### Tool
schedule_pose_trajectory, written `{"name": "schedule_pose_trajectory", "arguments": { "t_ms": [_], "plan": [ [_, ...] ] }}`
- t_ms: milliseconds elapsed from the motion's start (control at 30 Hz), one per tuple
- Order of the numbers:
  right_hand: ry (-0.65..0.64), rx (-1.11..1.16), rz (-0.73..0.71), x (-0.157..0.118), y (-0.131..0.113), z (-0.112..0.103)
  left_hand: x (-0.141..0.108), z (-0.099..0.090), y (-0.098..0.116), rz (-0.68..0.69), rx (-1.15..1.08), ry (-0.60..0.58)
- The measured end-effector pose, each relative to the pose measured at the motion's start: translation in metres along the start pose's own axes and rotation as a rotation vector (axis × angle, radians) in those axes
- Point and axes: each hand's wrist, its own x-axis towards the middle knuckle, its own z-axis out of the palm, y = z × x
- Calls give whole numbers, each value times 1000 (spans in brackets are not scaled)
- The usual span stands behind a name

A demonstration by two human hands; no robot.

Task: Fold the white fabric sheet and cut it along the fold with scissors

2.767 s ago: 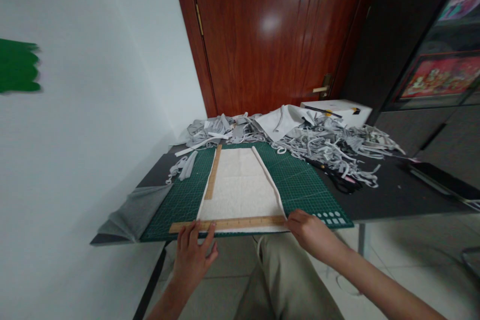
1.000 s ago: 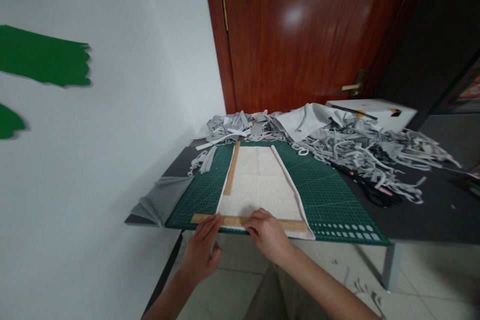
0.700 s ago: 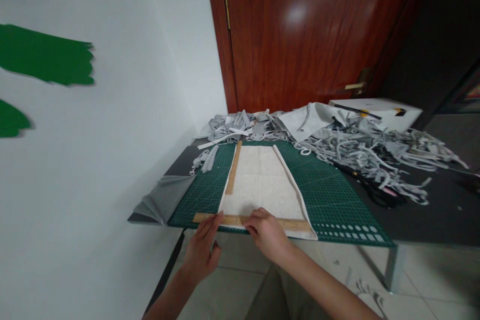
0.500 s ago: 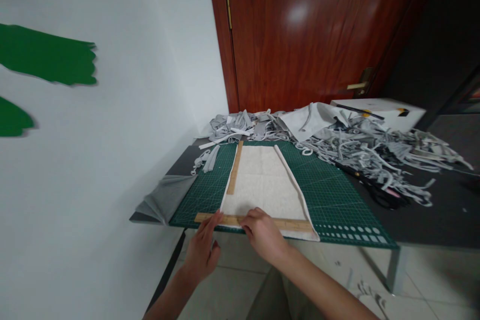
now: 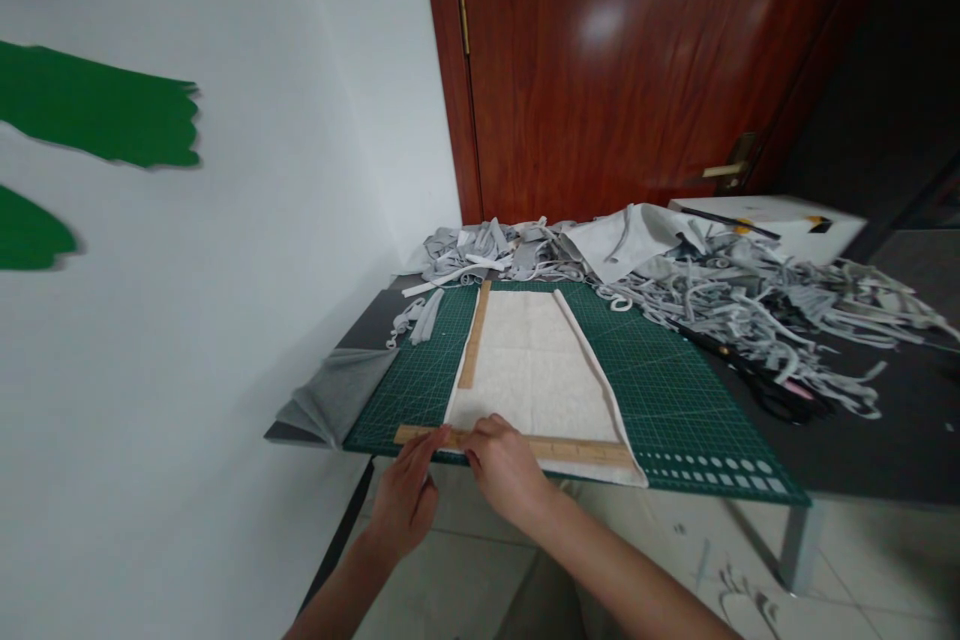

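Cream-white cloth [image 5: 536, 360] lies spread on a green cutting mat [image 5: 667, 380], its right edge slightly rolled. A wooden ruler [image 5: 577, 450] crosses the cloth near the front edge. My left hand [image 5: 407, 495] rests its outstretched fingertips on the ruler's left part, by the cloth's left edge. Just right of it, my right hand [image 5: 504, 470] is closed in a pinch at the same ruler; what its fingers hold, if anything, is hidden. A second wooden ruler [image 5: 475, 335] lies lengthwise along the cloth's left edge.
Grey folded fabric [image 5: 337, 392] sits at the table's left corner. Piled grey scraps [image 5: 720, 290] line the back and right, with black scissors [image 5: 776, 400] in front of them. A white box [image 5: 795, 230] stands behind. White wall [image 5: 300, 170] borders the left.
My right hand has slid a little left along the ruler, closer to my left hand. The view has shifted slightly; the rulers and cloth look unmoved.
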Motion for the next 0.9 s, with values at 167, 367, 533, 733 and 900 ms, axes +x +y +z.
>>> {"name": "schedule_pose_trajectory", "arguments": {
  "t_ms": [167,367,533,733,900],
  "plan": [
    [17,16,-38,10,-10,7,3,-3,2,-1,-34,34],
    [23,25,-56,19,-18,18,-1,0,-2,-48,-33,35],
    [37,33,-65,15,-15,17,4,-4,2,-46,-11,2],
    [52,15,-47,-3,0,6,8,-8,5,-22,44,-3],
    [86,-1,26,-30,19,-9,11,-7,8,33,109,1]
  ]
}}
